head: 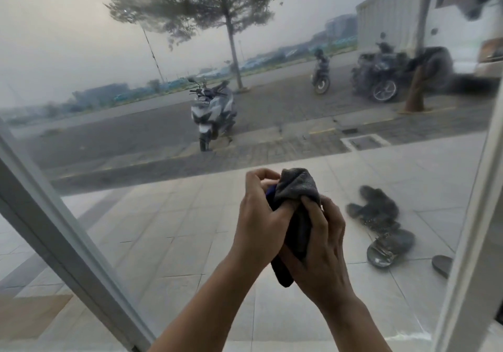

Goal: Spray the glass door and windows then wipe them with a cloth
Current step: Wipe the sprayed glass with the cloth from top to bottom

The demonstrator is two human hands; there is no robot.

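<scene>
In front of the smooth glass pane [114,144], the left hand [260,223] and right hand [322,251] both grip a soft, crumpled grey cloth [298,188] bunched between them.

Pale tiled floor [168,232], large square tiles, grout lines visible. On it at right: a pair of dark fuzzy slippers [377,206], a dark sandal [392,245] touching them at the near end, and a grey sole [442,265] just beside, partly cut off by the frame. Beyond the tiles, paver road [272,106] with a drain grate [364,142]. White scooter [213,112] is parked on the pavers, with two darker motorbikes [321,72] farther right.
</scene>
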